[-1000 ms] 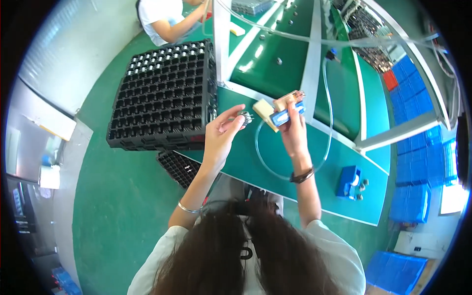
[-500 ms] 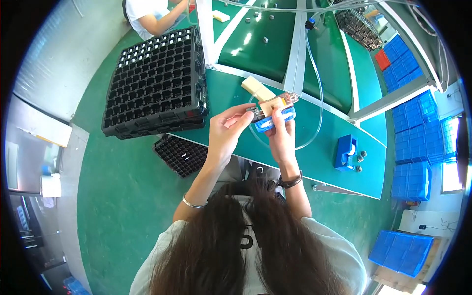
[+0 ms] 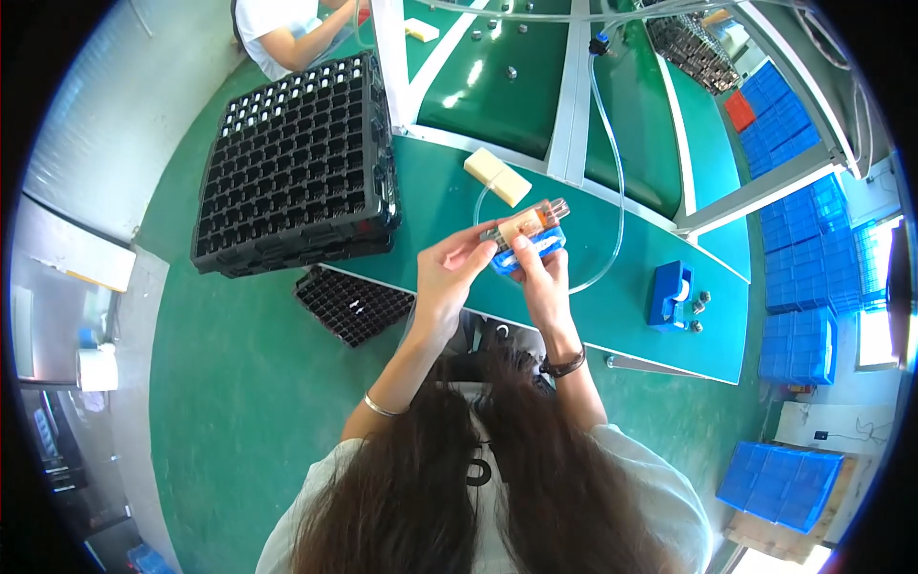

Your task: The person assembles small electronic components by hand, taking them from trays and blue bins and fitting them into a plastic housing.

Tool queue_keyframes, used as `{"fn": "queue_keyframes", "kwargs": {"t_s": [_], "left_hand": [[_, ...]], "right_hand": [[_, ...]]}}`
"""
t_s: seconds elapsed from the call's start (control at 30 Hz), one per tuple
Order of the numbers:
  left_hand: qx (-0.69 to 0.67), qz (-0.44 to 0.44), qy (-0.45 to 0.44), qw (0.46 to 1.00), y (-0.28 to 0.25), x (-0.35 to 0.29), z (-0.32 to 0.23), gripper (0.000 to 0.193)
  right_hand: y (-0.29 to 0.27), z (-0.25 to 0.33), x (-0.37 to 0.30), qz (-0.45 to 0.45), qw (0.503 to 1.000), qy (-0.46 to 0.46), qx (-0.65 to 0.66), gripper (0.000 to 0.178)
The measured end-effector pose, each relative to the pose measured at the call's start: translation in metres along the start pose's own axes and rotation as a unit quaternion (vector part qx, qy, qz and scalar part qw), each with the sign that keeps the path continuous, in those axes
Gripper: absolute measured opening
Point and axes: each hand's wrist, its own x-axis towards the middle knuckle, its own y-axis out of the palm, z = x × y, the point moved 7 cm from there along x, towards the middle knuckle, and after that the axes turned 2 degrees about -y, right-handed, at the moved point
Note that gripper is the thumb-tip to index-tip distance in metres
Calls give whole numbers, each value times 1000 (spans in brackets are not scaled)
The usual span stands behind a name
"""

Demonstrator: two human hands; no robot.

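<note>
My right hand (image 3: 543, 277) is closed around a blue device (image 3: 537, 251), its thumb lying across the upper side. A tan block-like piece (image 3: 519, 225) and a clear, orange-tinted end with metal pins (image 3: 553, 214) sit along the device's top. At its left end, my left hand (image 3: 449, 277) pinches a small dark metal part (image 3: 490, 233) between thumb and fingers; the fingertips partly hide it. Just beyond the device, a pale yellow block (image 3: 497, 177) lies on the green table (image 3: 612, 287), a clear tube beside it.
Stacked black trays (image 3: 287, 163), partly filled in the far rows, stand at the left. Another black tray (image 3: 354, 306) is lower down. On the right are a blue tape dispenser (image 3: 671, 297) and several small metal parts (image 3: 701, 306). A co-worker's arm (image 3: 296, 43) shows at the far left.
Both hands have brought the device slightly nearer, away from the yellow block, which now shows whole. The device has turned a little in my grip. The view has shifted slightly.
</note>
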Motion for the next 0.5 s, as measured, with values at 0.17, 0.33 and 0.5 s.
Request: {"fn": "queue_keyframes", "kwargs": {"t_s": [0.17, 0.33, 0.5], "left_hand": [[14, -46, -38, 998, -14, 5, 27, 29], [69, -33, -21, 997, -15, 21, 23, 33], [64, -74, 2, 995, -38, 26, 21, 36]], "right_hand": [[1, -8, 6, -4, 997, 21, 79, 36], [-13, -19, 23, 0, 998, 38, 44, 38], [-37, -15, 89, -55, 981, -140, -126, 25]]}}
